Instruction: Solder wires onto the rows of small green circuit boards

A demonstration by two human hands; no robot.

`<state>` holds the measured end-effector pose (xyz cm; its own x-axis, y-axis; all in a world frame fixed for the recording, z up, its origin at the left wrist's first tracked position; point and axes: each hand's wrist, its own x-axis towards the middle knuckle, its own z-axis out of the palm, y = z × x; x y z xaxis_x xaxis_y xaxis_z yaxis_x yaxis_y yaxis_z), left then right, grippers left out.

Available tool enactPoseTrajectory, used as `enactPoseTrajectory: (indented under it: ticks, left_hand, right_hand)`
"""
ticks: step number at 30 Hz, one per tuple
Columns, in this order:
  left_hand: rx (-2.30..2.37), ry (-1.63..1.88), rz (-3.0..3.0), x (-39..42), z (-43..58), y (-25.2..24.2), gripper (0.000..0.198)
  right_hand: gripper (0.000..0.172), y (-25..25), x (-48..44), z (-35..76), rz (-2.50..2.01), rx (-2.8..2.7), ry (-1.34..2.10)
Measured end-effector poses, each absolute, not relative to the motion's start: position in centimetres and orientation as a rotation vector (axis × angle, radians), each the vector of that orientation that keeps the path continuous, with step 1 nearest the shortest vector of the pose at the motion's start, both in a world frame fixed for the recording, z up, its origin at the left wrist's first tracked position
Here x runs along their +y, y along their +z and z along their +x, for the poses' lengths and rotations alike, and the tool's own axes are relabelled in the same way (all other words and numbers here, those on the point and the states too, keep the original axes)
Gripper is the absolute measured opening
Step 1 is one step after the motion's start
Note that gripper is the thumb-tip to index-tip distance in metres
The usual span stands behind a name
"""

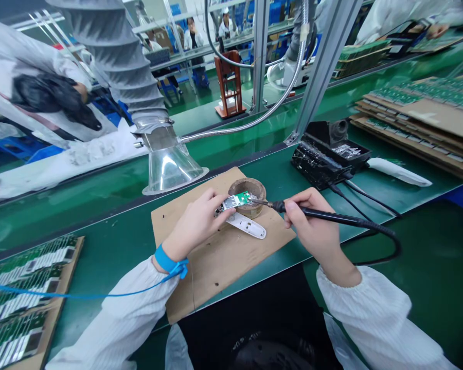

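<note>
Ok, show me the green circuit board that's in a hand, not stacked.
The small green circuit board pinched in the left hand; the other green boards sit in rows on brown cardboard trays.

Bright, even light leaves only soft shadows, with glare on the clear plastic fume hood (pixel 172 169). Strong wide-angle distortion bends the edges.

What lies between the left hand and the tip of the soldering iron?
Between the left hand and the soldering iron tip, the head view shows a small green circuit board.
</note>
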<state>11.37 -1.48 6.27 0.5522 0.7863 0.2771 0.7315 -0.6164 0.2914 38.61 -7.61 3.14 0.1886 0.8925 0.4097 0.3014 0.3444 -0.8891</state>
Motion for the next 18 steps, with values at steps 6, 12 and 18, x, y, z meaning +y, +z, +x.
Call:
enactPoseTrajectory:
  ticks: [6, 12, 18]
  left_hand:
    - [1.319, 0.543, 2.621, -1.62, 11.48, 6.51, 0.025]
    - [1.330, 0.516, 2.614, -1.64, 11.60, 6.70, 0.024]
    - [1.333, 0.501, 2.606, -1.70, 11.67, 6.84, 0.024]
  right_hand:
    - [0.022, 3.10, -7.12, 38.27, -1.248, -1.406, 0.540]
    - [0.017, 3.39, -7.00, 38.09, -1.239, -1.467, 0.476]
    - [0.015, 3.40, -7.04, 37.94, -1.222, -1.472, 0.481]
